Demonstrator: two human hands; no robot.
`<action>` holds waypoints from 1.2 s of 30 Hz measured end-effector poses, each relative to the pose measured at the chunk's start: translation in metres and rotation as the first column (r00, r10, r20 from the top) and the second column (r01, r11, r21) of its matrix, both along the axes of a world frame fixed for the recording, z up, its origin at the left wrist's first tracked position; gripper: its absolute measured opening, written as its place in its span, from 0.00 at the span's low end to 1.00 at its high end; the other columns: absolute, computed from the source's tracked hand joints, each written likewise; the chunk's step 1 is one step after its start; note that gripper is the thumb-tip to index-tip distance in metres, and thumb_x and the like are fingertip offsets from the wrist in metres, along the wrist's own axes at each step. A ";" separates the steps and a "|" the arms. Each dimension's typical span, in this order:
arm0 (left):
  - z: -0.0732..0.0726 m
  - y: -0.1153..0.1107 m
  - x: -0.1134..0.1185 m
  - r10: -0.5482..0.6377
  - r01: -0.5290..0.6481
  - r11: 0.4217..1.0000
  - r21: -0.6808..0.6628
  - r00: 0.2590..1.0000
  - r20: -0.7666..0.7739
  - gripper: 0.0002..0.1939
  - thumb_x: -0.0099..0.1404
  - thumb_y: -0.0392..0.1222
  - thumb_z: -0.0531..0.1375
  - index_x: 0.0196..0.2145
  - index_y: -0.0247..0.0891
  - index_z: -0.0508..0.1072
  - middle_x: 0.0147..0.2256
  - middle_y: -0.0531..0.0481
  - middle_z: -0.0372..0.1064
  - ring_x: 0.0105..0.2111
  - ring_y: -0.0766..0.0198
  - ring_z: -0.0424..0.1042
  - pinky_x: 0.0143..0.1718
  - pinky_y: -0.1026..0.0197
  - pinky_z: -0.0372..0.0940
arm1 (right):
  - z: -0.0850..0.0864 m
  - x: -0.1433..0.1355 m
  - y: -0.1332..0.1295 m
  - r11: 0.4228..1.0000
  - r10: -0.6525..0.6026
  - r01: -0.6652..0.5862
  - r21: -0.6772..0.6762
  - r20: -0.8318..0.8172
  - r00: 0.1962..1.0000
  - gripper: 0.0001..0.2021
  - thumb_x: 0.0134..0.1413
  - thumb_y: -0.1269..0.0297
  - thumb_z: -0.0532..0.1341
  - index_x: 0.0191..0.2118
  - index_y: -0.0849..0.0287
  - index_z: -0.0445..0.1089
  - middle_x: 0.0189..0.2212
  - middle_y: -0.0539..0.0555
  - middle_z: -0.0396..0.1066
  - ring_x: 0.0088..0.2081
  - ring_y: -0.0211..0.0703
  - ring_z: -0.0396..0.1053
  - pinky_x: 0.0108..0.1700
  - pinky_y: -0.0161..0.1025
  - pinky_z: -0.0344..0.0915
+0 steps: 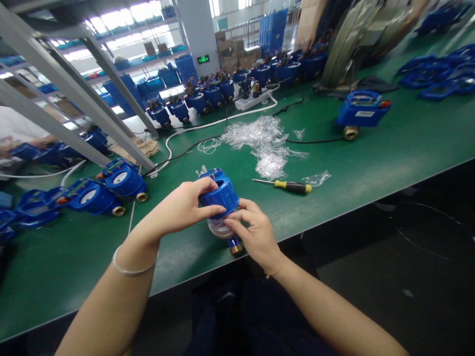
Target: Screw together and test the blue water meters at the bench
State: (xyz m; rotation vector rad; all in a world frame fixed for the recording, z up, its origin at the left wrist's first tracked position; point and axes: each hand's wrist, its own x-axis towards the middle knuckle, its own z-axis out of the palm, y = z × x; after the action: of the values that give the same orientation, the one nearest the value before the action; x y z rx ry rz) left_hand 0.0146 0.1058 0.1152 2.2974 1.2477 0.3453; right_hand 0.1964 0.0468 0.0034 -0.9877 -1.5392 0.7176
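At the near edge of the green bench (356, 173), the blue meter (219, 198) tilts, its long axis running from eleven o'clock to its brass end at five, gripped between the left hand's (189, 205) half-curled fingers and the right hand's (256, 232) pinched fingertips. Clear plastic bags (260, 136) and a screwdriver (293, 187) lie at one to two o'clock, blocking neither hand.

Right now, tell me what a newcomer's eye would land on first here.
Probably the blue device at the near edge of the green table, with the left hand and right hand both on it. Next, likely the heap of crumpled clear plastic just beyond, with a yellow-and-black screwdriver lying on its near side. Rows of similar blue units line the far side.
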 end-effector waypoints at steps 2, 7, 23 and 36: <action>-0.004 -0.006 -0.001 0.009 -0.011 0.997 0.081 1.000 0.028 0.16 0.61 0.49 0.66 0.44 0.41 0.71 0.43 0.48 0.74 0.44 0.54 0.73 0.50 0.48 0.67 | -0.001 -0.004 -0.001 0.999 -0.020 0.021 -0.045 0.005 1.000 0.08 0.64 0.65 0.62 0.32 0.55 0.75 0.40 0.54 0.76 0.44 0.45 0.73 0.47 0.41 0.68; -0.045 -0.048 0.000 0.191 -0.357 0.869 0.342 0.880 0.435 0.17 0.59 0.44 0.70 0.43 0.42 0.70 0.49 0.45 0.67 0.55 0.53 0.67 0.58 0.45 0.65 | -0.003 -0.004 0.004 0.986 -0.167 0.162 0.046 0.167 0.972 0.10 0.66 0.62 0.59 0.33 0.55 0.73 0.37 0.54 0.79 0.40 0.47 0.75 0.43 0.41 0.64; -0.111 -0.086 0.017 0.407 -0.567 0.686 0.456 0.818 0.406 0.06 0.71 0.40 0.58 0.38 0.40 0.75 0.50 0.41 0.77 0.52 0.52 0.76 0.45 0.54 0.77 | -0.006 -0.025 -0.002 0.969 -0.175 0.156 0.189 0.089 0.980 0.11 0.67 0.61 0.59 0.31 0.54 0.71 0.29 0.52 0.76 0.35 0.46 0.74 0.42 0.43 0.67; -0.113 -0.066 -0.017 0.364 -0.516 0.848 0.122 0.734 0.574 0.09 0.68 0.47 0.62 0.40 0.40 0.76 0.54 0.41 0.73 0.45 0.57 0.78 0.35 0.60 0.76 | -0.002 -0.024 0.000 0.957 -0.170 0.128 0.260 0.143 0.975 0.10 0.65 0.61 0.62 0.32 0.56 0.73 0.27 0.52 0.78 0.32 0.44 0.74 0.41 0.43 0.65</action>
State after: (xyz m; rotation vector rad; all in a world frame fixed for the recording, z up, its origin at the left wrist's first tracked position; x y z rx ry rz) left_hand -0.0022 0.0396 0.0026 1.8548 1.4941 1.3132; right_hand 0.1724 0.0471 0.0012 -0.9782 -1.6305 0.3321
